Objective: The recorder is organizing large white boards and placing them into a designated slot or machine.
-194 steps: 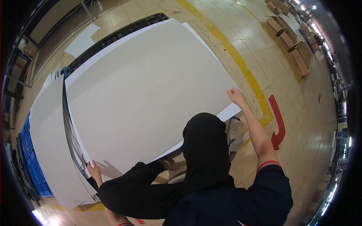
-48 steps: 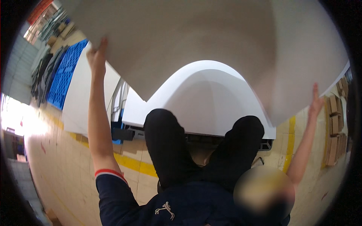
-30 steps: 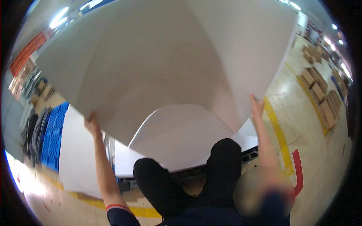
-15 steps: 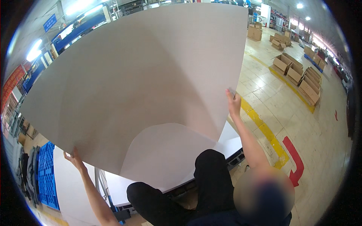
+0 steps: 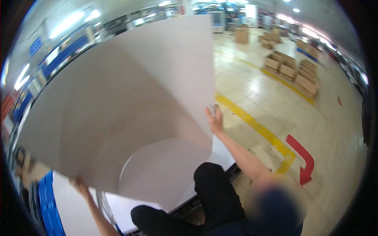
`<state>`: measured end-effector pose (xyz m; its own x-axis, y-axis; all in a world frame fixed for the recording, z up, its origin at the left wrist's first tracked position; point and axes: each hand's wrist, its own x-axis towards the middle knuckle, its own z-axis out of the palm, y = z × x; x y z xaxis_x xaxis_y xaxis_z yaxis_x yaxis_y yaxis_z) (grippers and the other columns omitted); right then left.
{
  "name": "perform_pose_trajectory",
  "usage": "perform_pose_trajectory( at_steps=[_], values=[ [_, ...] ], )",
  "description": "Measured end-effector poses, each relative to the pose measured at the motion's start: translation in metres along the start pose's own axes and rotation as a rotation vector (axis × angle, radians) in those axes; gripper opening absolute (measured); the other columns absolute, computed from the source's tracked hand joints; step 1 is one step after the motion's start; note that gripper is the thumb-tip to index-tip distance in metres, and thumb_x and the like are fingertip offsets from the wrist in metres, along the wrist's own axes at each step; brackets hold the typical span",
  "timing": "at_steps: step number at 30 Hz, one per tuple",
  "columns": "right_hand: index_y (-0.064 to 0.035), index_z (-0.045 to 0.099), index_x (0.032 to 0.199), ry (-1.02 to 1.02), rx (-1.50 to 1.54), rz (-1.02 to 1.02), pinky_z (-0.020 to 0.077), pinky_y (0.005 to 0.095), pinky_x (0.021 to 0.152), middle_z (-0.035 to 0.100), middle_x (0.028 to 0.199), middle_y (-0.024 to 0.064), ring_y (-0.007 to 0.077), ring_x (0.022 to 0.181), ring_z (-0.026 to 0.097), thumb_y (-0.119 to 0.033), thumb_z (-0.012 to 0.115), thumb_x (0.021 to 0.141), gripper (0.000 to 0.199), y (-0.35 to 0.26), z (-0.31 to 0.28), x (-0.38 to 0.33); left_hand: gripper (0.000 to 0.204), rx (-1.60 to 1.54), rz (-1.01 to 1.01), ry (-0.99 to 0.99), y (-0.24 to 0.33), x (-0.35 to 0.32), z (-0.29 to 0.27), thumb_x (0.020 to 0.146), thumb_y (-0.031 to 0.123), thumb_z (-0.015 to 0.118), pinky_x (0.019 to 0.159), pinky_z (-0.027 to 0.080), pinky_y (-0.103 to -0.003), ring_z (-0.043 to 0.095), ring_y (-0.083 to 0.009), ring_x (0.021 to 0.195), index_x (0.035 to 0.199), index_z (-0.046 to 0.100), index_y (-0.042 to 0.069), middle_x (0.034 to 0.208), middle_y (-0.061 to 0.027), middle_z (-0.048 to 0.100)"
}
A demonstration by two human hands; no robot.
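A large, thin white sheet point(image 5: 98, 98) curves up in front of me, its near part bent over a flat white stack point(image 5: 120, 206). My right hand point(image 5: 215, 119) is closed on the sheet's right edge, with the thumb on the side facing me and the fingers partly hidden. At the lower left edge, my left hand point(image 5: 81, 187) grips the sheet; motion smears its fingers. My black-trousered knees are close to the near edge of the stack.
A second white stack point(image 5: 69, 204) lies to the left, beside blue plastic pallets point(image 5: 49, 202). On the tiled floor at right are a yellow line point(image 5: 252, 120), a red arrow point(image 5: 305, 157) and open cardboard boxes point(image 5: 289, 70). Machinery stands behind the sheet.
The sheet's right edge and my right hand have shifted left and slightly down in view. My left hand is a little lower. The surroundings have also shifted as my head moved.
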<state>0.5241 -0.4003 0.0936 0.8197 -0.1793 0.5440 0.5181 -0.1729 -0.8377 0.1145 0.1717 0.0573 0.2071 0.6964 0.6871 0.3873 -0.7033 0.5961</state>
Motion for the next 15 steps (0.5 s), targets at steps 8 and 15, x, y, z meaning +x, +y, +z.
perform_pose_trajectory(
  at_steps=[8, 15],
  values=[
    [0.0021, 0.049, 0.101, -0.090, 0.128, 0.140, 0.0368, 0.0325, 0.086, 0.053, 0.098, 0.0185, 0.0262, 0.097, 0.050, -0.037, 0.054, 0.084, 0.042, -0.013, -0.015, 0.008, 0.057, -0.565, -0.136, 0.159, 0.029, -0.010, 0.041, 0.088, 0.048, 0.041, 0.068, 0.044, -0.037, 0.050, -0.0239, 0.074, 0.100, 0.050, -0.007, 0.090, -0.0186, 0.055],
    [0.0041, 0.046, 0.104, 0.000, 0.050, 0.038, 0.0378, 0.0327, 0.086, 0.051, 0.102, 0.0190, 0.0244, 0.097, 0.049, -0.038, 0.053, 0.085, 0.047, -0.020, 0.004, -0.006, 0.063, -0.254, -0.112, 0.082, -0.042, 0.001, 0.012, 0.085, 0.043, 0.040, 0.081, 0.044, -0.041, 0.054, -0.0315, 0.093, 0.120, 0.033, -0.009, 0.110, -0.0239, 0.051]
  ],
)
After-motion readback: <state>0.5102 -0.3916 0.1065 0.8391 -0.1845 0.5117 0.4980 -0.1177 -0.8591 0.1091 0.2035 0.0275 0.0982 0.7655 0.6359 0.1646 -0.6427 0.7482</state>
